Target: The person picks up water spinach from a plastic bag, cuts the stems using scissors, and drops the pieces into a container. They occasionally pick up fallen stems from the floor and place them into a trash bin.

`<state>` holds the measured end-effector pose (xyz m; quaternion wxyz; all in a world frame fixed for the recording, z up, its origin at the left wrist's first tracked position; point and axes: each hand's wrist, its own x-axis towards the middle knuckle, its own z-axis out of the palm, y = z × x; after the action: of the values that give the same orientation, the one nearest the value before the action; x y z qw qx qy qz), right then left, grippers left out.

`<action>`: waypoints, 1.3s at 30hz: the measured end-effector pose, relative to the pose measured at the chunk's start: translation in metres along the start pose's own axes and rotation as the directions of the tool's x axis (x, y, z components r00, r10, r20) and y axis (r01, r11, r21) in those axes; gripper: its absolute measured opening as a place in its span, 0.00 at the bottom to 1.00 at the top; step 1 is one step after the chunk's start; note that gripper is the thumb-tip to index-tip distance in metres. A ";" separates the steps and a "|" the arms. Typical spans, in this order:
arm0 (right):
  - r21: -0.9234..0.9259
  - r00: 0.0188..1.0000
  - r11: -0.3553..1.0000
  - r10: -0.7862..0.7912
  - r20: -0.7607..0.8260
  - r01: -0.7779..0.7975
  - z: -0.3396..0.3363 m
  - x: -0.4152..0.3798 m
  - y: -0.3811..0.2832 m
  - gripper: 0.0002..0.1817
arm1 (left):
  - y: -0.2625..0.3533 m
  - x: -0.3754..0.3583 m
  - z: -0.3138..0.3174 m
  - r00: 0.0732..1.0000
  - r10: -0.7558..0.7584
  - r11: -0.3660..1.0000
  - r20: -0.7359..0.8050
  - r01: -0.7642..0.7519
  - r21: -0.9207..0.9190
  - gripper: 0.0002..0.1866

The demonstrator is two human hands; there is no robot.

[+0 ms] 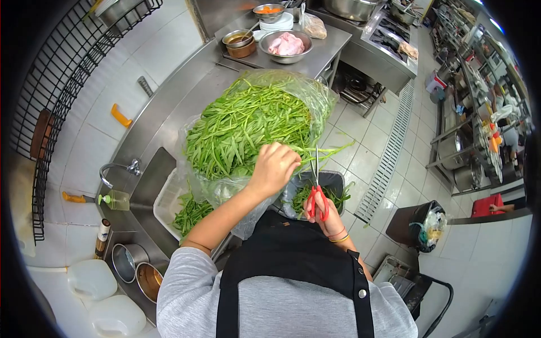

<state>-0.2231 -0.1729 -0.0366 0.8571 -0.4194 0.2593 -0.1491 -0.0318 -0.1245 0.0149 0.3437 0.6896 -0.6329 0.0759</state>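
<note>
A large heap of leafy green stems [248, 124] lies in a clear plastic bag [321, 104] on the steel counter. My left hand [276, 168] is closed on a few green stems whose ends stick out to the right. Red-handled scissors [316, 180] are in my right hand [325, 214], blades pointing up and parted slightly around or beside those stems. Below the scissors stands a dark bin [336, 179] holding cut greens. More greens [193, 214] lie in a white basin [163, 208] beside the sink, partly under my left forearm.
A metal bowl of raw meat [285, 46] and pots [239, 42] stand at the back. The sink faucet [119, 169] is at left, with two metal pots [128, 262] lower down. A floor drain [389, 158] and trash bin [414, 225] are at right.
</note>
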 end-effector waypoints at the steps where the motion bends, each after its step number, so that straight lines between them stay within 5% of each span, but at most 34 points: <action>1: -0.010 1.000 1.000 -0.009 -0.012 0.009 -0.006 -0.002 0.005 0.24 | 0.004 -0.002 0.007 1.000 0.029 1.000 0.011 -0.029 0.001 0.04; 16: -0.029 0.945 0.990 0.124 -0.303 -0.139 -0.058 -0.019 0.050 0.24 | 0.010 -0.019 0.089 0.967 0.202 0.979 0.154 -0.196 -0.056 0.04; 22: -0.149 0.916 0.966 0.145 -0.374 -0.213 -0.076 -0.014 0.070 0.25 | -0.001 -0.027 0.093 0.938 0.025 0.995 0.346 0.009 -0.095 0.04; 24: -0.121 0.898 0.968 0.154 -0.413 -0.221 -0.076 -0.015 0.072 0.25 | -0.008 -0.021 0.075 0.932 -0.145 0.949 0.331 0.226 -0.221 0.04; 26: -0.126 0.895 0.963 0.169 -0.412 -0.240 -0.074 -0.015 0.069 0.26 | -0.020 -0.008 0.055 0.982 -0.183 0.943 0.054 0.191 -0.272 0.04; 27: -0.103 0.900 0.969 0.166 -0.403 -0.225 -0.074 -0.015 0.069 0.27 | -0.022 -0.002 0.038 0.933 -0.361 0.891 0.006 0.347 -0.293 0.08; 29: -0.104 0.909 0.970 0.163 -0.384 -0.218 -0.079 -0.014 0.071 0.28 | -0.030 0.012 -0.001 0.821 -0.531 0.848 -0.211 0.513 -0.136 0.26; 31: -0.110 0.900 0.967 0.167 -0.402 -0.228 -0.076 -0.014 0.066 0.28 | -0.057 0.013 -0.019 0.722 -0.605 0.764 -0.335 0.645 0.010 0.27; 32: -0.115 0.890 0.964 0.173 -0.421 -0.241 -0.075 -0.014 0.064 0.28 | -0.081 0.004 -0.017 0.745 -0.527 0.795 -0.410 0.602 0.073 0.26; 35: -0.155 0.882 0.945 0.201 -0.426 -0.290 -0.077 -0.011 0.065 0.28 | -0.117 -0.011 -0.012 0.754 -0.591 0.736 -0.286 0.649 0.193 0.23; 39: -0.260 0.935 0.936 0.147 -0.321 -0.237 -0.067 -0.008 0.056 0.27 | -0.102 -0.008 -0.021 0.781 -0.569 0.809 -0.259 0.588 -0.006 0.16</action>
<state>-0.2658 -0.1780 -0.1126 0.7467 -0.4875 0.4444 -0.0847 0.0683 -0.1102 -0.0126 0.4006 0.8477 -0.3394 0.0761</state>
